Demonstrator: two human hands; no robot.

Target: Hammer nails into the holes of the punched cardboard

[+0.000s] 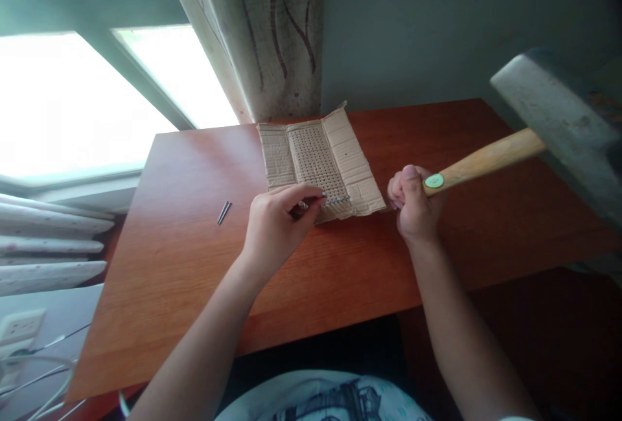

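My left hand [279, 220] pinches a nail [335, 200] at the near edge of a flattened cardboard piece [354, 162] dotted with rows of small holes. The nail lies nearly level, pointing right. My right hand [413, 204] is a fist around the end of a wooden hammer handle [486, 159] with a green sticker on its butt. The grey steel hammer head [564, 116] is raised toward the camera at the right, above the table. Two loose nails [224, 212] lie on the table left of my left hand.
The reddish wooden table [194, 265] stands against a grey wall, with a window and a patterned curtain [272, 26] behind it. White cables and a socket strip [19, 327] sit at the lower left beside folded white cloth.
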